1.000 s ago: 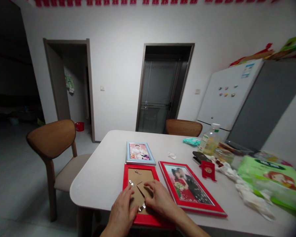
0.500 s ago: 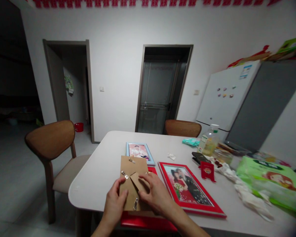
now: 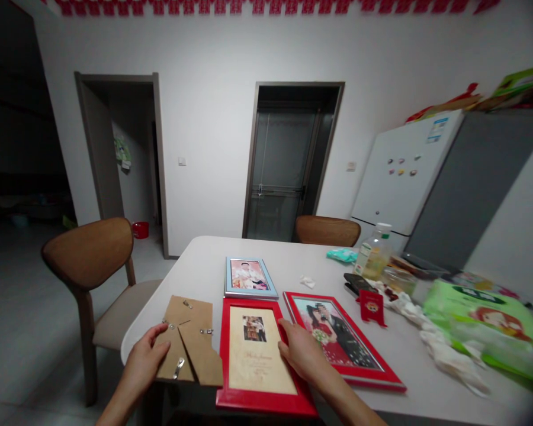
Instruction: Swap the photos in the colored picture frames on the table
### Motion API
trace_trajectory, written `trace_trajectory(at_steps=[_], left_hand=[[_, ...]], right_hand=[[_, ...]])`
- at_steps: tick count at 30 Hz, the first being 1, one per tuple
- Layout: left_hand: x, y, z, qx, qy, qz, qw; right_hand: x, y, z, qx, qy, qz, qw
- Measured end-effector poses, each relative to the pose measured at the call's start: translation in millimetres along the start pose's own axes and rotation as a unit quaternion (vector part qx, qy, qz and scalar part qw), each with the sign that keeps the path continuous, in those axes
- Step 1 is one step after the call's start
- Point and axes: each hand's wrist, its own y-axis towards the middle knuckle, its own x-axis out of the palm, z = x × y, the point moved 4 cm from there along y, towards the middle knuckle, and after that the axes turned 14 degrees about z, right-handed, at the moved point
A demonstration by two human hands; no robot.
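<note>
My left hand (image 3: 147,357) grips the left edge of a brown backing board (image 3: 190,337) with metal clips and a stand flap, tilted over the table's near left edge. My right hand (image 3: 299,349) lies with its fingers at the right side of a red frame (image 3: 224,378), which holds a cream card (image 3: 257,373) with a small picture on it. The brown board's lower right corner is beside that frame's left side. Above sits a light blue frame (image 3: 249,277) with a photo. Another red frame (image 3: 359,340), with a couple's photo, lies to the right.
On the white table (image 3: 195,272) stand a bottle (image 3: 373,254), a black object (image 3: 355,283), a small red stand (image 3: 372,306), crumpled tissues (image 3: 453,361) and a green package (image 3: 484,319). Wooden chairs (image 3: 91,245) are at the left and the far side.
The brown board has moved left off the red frame with my left hand, uncovering the cream card. My right hand has let go of the board's flap and moved right to the frame.
</note>
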Motion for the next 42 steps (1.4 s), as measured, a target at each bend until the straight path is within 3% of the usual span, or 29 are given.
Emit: trace_trajectory(at_steps=[4, 7, 9, 13, 15, 17, 20, 24, 29, 32, 37, 42], left_hand=[[-0.2, 2, 2, 0.14, 0.158, 0.029, 0.977], [9.1, -7, 13, 0.208, 0.188, 0.05, 0.958], [22.4, -22, 25, 0.224, 0.169, 0.044, 0.959], [64.2, -73, 64, 0.264, 0.087, -0.054, 0.959], [83.7, -98, 84, 0.301, 0.054, -0.104, 0.946], [97.5, -115, 100, 0.332, 0.033, -0.136, 0.933], [105.3, -125, 114, 0.38, 0.019, -0.141, 0.914], [96.1, -120, 119, 0.421, -0.018, -0.116, 0.899], [60.9, -90, 102, 0.282, -0.032, 0.013, 0.959], [41.6, -75, 81, 0.212, -0.007, 0.045, 0.976], [33.3, -70, 47, 0.183, 0.071, 0.006, 0.981], [39.4, -75, 35, 0.205, 0.149, -0.024, 0.967]], right_hand=[[3, 6, 2, 0.025, 0.043, 0.026, 0.998], [-1, 9, 5, 0.103, 0.17, 0.043, 0.979], [-3, 7, 4, 0.177, 0.317, 0.014, 0.932], [-17, -2, -13, 0.263, 0.562, -0.045, 0.782], [-27, -5, -22, 0.257, 0.612, -0.05, 0.746], [-33, -7, -29, 0.236, 0.634, -0.056, 0.734], [-34, -5, -29, 0.205, 0.622, -0.052, 0.754], [-26, 2, -16, 0.196, 0.539, -0.025, 0.819], [-21, 9, 1, 0.133, 0.337, -0.008, 0.932], [-17, 10, 9, 0.065, 0.193, 0.03, 0.979], [-2, 6, 11, -0.002, 0.084, 0.029, 0.996], [4, 5, 7, -0.026, 0.032, 0.014, 0.999]])
